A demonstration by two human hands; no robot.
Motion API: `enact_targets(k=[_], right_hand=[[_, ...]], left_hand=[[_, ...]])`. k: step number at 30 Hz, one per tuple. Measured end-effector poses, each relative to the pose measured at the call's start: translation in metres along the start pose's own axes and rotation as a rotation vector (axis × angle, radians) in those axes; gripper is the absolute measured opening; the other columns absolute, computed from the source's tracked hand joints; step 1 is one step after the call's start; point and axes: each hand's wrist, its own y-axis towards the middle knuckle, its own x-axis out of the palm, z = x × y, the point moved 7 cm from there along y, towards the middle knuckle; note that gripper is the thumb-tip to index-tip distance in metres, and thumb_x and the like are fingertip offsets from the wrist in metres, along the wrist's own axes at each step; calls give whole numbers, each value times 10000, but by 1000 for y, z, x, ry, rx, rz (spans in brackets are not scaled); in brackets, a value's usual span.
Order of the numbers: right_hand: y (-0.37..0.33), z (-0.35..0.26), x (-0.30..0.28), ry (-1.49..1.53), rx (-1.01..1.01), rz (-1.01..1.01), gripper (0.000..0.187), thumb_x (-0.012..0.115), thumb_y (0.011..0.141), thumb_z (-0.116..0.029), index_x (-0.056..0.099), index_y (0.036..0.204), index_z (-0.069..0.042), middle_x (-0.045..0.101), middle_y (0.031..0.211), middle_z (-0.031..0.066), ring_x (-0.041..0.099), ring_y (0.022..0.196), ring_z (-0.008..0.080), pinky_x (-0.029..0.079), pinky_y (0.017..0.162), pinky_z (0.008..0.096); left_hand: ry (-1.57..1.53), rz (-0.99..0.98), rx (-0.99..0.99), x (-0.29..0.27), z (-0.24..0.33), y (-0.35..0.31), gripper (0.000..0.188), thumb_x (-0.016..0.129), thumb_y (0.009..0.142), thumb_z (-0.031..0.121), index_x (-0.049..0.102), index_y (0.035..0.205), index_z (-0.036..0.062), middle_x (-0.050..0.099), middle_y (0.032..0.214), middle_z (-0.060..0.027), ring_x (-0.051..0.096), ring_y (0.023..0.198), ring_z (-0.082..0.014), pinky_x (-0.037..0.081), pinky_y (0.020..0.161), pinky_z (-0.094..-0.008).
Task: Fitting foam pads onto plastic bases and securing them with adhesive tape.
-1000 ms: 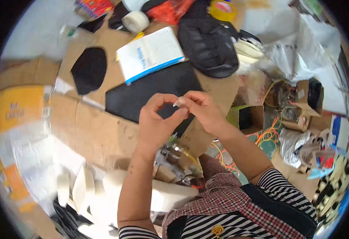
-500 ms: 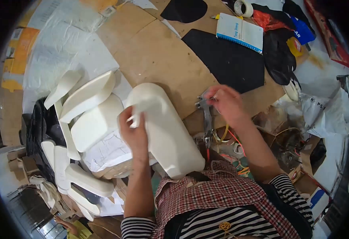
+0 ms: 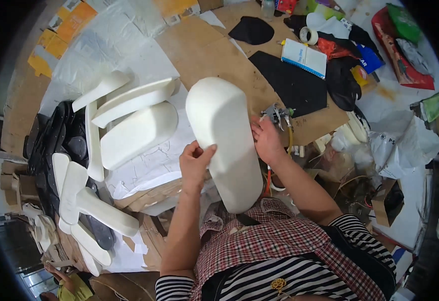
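A long white foam pad (image 3: 229, 135) with rounded ends stands between my hands, its near end against my checked apron. At its left edge, my left hand (image 3: 196, 163) is closed, with the thumb on the pad's face and the fingers curled at the side. My right hand (image 3: 267, 139) grips the right edge, its fingertips partly hidden there. Just past the right hand lies a metal spray gun (image 3: 278, 116) with a yellow hose; neither hand holds it.
More white foam pieces (image 3: 139, 134) lie at left on white paper, beside stacked black pads (image 3: 54, 145). Beyond are brown cardboard (image 3: 199, 45), black sheet material (image 3: 295, 83), a notebook (image 3: 304, 58) and a tape roll (image 3: 308, 35). Another person's hand (image 3: 61, 273) shows at lower left.
The foam pad is turned more upright and shifted right. My right hand has let go of the spray gun and come to the pad's right edge. My view has shifted too.
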Motion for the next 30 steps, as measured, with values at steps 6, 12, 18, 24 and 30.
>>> enact_targets(k=[6, 12, 18, 24, 30], right_hand=[[-34, -27, 65, 250, -48, -234, 635, 477, 859, -559, 434, 1264, -72, 529, 1136, 151, 481, 1060, 257, 334, 983, 397], [-60, -50, 166, 236, -78, -403, 605, 354, 915, -546, 439, 1275, -67, 526, 1203, 176, 481, 1113, 287, 350, 971, 415], [-104, -94, 238, -137, -434, -635, 613, 354, 915, -526, 379, 1281, -35, 512, 1248, 155, 480, 1123, 266, 334, 980, 405], [-160, -46, 308, -286, -514, -868, 701, 267, 904, -584, 320, 1332, -32, 491, 1290, 148, 487, 1131, 210, 324, 995, 338], [-196, -4, 386, -216, -459, -1102, 824, 130, 886, -645, 452, 1244, 24, 507, 1267, 141, 498, 1107, 195, 369, 972, 324]], left_hand=[[56, 52, 391, -6, 87, -53, 443, 774, 720, 253, 565, 981, -36, 566, 948, -76, 517, 853, -127, 438, 735, -281], [-169, 150, 577, -57, 157, -78, 416, 721, 775, 132, 475, 1071, -25, 601, 960, -116, 580, 849, -173, 485, 761, -291], [-775, 109, 403, -172, 181, -75, 494, 535, 907, 309, 416, 1272, -3, 558, 1188, -149, 552, 1076, -290, 477, 895, -430], [-1017, 282, 294, -254, 133, -112, 524, 445, 929, 402, 418, 1307, 39, 490, 1299, -149, 493, 1168, -324, 396, 991, -506], [-939, 85, 333, -235, 87, -144, 400, 457, 926, 316, 512, 1229, 61, 587, 1162, -113, 564, 1059, -256, 480, 911, -345]])
